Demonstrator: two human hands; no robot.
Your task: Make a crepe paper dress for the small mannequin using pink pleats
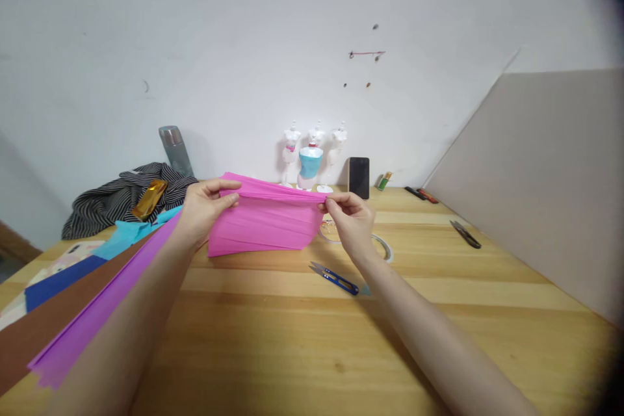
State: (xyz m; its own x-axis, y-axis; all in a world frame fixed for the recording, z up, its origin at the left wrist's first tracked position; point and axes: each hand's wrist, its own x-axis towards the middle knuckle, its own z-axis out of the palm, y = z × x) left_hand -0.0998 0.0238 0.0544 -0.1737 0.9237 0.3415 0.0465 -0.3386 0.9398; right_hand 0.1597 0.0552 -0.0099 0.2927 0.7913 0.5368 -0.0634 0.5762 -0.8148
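Observation:
A folded stack of bright pink paper (266, 221) is held up just above the wooden table (312, 338). My left hand (203, 208) grips its left end, thumb on top. At the stack's upper right corner, my right hand (351, 218) pinches the paper between thumb and fingers. Blue-handled thread snips (336, 278) lie on the table just below my right wrist.
Long purple (104, 309), brown and blue paper sheets lie at the left. Striped cloth (121, 198), a grey flask (175, 151), three small white mannequins (312, 156), a phone (359, 177), a tape roll (383, 246) and black snips (465, 234) sit behind. A grey board (546, 182) leans on the right.

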